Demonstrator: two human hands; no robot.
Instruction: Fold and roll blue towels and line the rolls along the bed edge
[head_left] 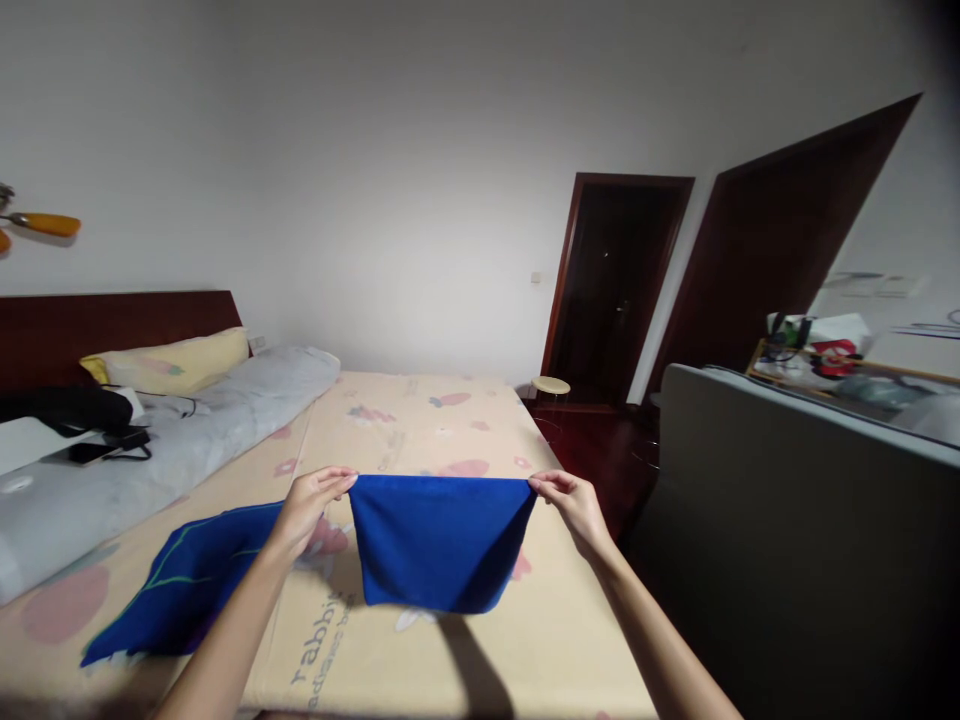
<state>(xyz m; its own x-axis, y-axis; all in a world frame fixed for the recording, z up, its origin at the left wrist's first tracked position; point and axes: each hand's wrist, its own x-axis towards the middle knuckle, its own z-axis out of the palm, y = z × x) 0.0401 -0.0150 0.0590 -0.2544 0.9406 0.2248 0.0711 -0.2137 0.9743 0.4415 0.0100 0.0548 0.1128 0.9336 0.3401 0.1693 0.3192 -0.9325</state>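
Pinching blue cloth (439, 540) corners, hands left (311, 503) and right (574, 503), arms outstretched.

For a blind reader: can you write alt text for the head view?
Both hands, left hand and right hand, hold a blue cloth by its top corners above a patterned bed. A second blue cloth lies at left.

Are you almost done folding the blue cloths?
One blue cloth with green lines already lies flat on the bed, to the left. The left hand and right hand each pinch a top corner of a second blue cloth, which hangs above the sheet, apparently doubled over. It has not been laid down yet. No other cloths show waiting.
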